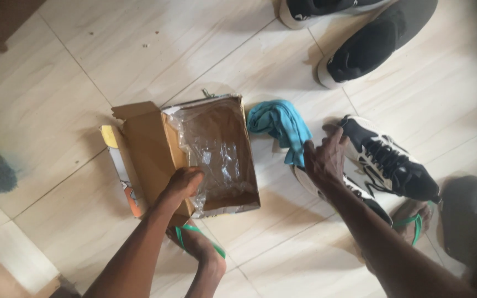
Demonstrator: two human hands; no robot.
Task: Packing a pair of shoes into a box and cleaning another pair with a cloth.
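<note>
The left hand [183, 185] rests curled on the near rim of the open box [205, 160] on the floor, fingers touching the clear plastic [216, 149] lining it; the box holds no shoe yet. The right hand [324, 160], fingers partly spread, presses on a black-and-white shoe [387, 163] right of the box, beside a teal cloth [280, 124]. Two more shoes [360, 44] lie far right.

box: open brown cardboard box [155, 149] on the tiled floor, flap out left
lining: clear plastic [216, 149] inside
</note>
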